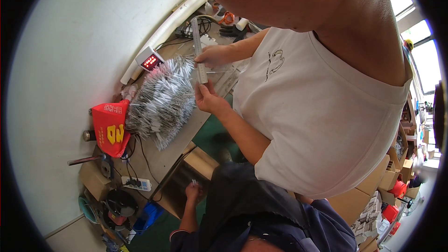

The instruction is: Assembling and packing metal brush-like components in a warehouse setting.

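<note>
My left hand (pixel 193 190) is closed at the table's near edge, beside an open cardboard box (pixel 200 162). Between its fingers short, thin whitish rods poke out; their full shape is hidden. My right hand is out of sight behind a co-worker in a white T-shirt (pixel 308 112). That person holds a steel ruler (pixel 196 42) with both hands, one hand (pixel 214 56) along its middle and the other (pixel 210 99) at its lower end. A large heap of thin metal rods with whitish sleeves (pixel 163 95) lies on the table (pixel 175 156) next to the ruler.
Beyond the heap stands a white box with a red lit display (pixel 149 59). A red bag (pixel 109 128), a power strip (pixel 136 183) and loose cables lie to the left. A blue bin (pixel 148 217) sits below. Cardboard boxes (pixel 350 203) are stacked at right.
</note>
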A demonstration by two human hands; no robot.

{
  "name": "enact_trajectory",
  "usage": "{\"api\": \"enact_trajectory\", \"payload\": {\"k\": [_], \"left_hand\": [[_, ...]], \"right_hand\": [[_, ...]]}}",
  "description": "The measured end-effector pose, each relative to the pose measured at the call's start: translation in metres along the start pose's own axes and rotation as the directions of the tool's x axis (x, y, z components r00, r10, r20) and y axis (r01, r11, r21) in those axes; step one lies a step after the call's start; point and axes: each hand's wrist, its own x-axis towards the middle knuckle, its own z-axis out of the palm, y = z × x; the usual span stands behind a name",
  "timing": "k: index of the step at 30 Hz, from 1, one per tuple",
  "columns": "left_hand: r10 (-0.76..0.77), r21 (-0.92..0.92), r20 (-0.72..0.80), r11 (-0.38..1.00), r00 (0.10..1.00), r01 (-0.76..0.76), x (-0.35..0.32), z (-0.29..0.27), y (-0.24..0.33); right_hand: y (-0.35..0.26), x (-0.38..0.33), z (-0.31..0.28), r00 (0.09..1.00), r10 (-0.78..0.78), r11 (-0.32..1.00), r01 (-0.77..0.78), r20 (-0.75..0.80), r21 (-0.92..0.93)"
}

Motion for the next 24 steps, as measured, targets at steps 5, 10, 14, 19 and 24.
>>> {"api": "enact_trajectory", "payload": {"k": [5, 10, 14, 19, 24], "left_hand": [[0.035, 0.055, 0.028, 0.998, 0.999, -0.036, 0.006, 0.007, 0.016], [0.018, 0.021, 0.006, 1.000, 1.000, -0.018, 0.010, 0.003, 0.002], [0.050, -0.017, 0.038, 0.999, 0.998, -0.050, 0.023, 0.001, 0.007], [0.134, 0.019, 0.053, 0.991, 0.990, -0.135, 0.033, -0.005, 0.018], [0.242, 0.176, -0.012, 0.956, 0.970, -0.237, 0.043, -0.015, 0.014]], "right_hand": [[-0.053, -0.045, -0.013, 0.951, -0.301, 0.876, 0.246, -0.072, -0.415], [-0.223, -0.419, -0.193, 0.810, -0.584, 0.527, 0.338, -0.044, -0.780], [-0.229, -0.389, -0.201, 0.648, -0.750, 0.140, 0.345, 0.128, -0.928], [-0.242, -0.387, -0.217, 0.412, -0.813, -0.366, 0.187, 0.411, -0.912], [-0.224, -0.394, -0.255, 0.211, -0.800, -0.584, -0.056, 0.562, -0.810]]}}
